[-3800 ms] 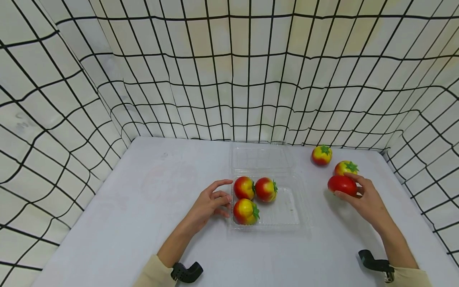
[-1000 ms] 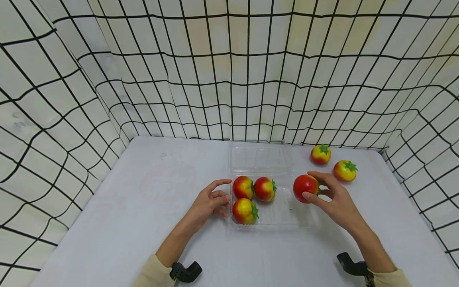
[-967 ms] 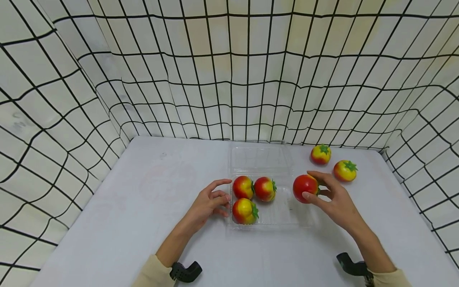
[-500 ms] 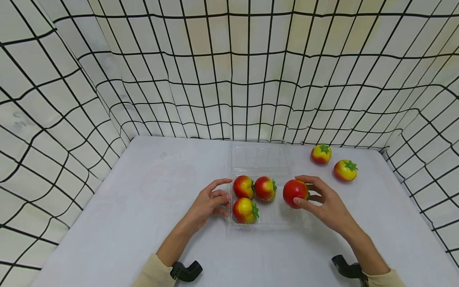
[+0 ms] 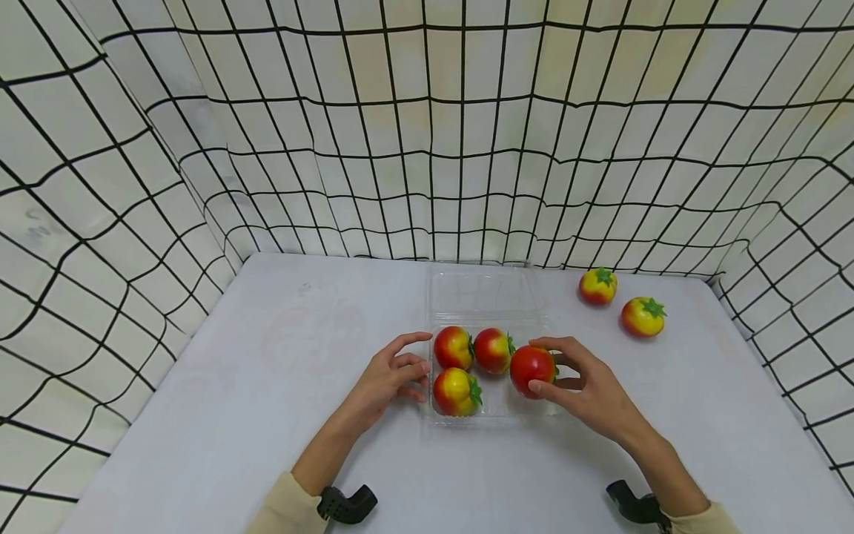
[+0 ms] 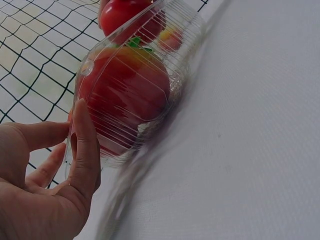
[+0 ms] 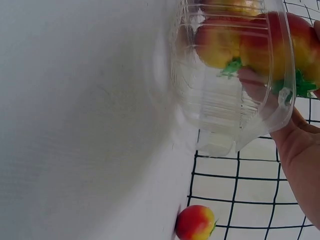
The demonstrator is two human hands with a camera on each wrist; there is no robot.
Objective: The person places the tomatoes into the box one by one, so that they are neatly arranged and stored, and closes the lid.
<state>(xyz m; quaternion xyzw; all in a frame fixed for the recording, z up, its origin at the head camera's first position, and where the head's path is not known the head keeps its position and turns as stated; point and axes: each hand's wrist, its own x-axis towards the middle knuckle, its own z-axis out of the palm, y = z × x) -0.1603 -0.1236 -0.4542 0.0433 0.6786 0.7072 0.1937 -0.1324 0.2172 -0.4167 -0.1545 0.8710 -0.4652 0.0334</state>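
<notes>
Red fruit [image 5: 531,371] was pinched in the right hand [image 5: 587,386], the left hand [image 5: 387,380] loosely spread at the box [image 5: 495,406]. Poor clearance might have jarred the next fruit [image 5: 492,351], left of the grip.

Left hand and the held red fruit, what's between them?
Three red-and-yellow fruits, inside the clear container, lie between them in the head view.

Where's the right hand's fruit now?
In the head view, the held fruit is over the right half of the clear box, right of the three fruits inside.
</notes>
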